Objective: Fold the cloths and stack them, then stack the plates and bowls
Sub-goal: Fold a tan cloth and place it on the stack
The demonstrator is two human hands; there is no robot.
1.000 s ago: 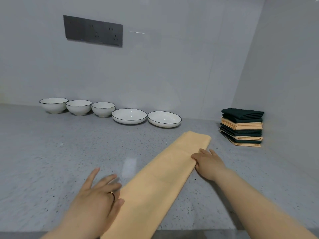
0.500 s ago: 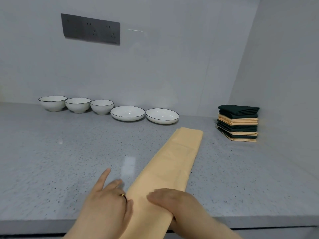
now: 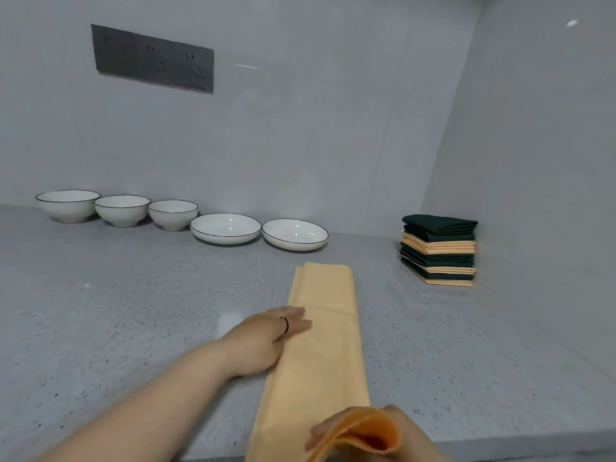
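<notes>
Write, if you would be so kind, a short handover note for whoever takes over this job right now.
Left hand: flat, pressing the left edge of the yellow cloth near its middle.
Right hand: fingers pinch the cloth's near end, lifted and curling over.
Things: the cloth lies as a long strip on the counter. The stack of folded cloths sits at the far right. Three bowls and two plates stand in a row at the back, unstacked.
Done: other cloths folded and stacked; this one folded into a strip.
Left: fold the strip shorter, add it to the stack, then stack plates and bowls.
</notes>
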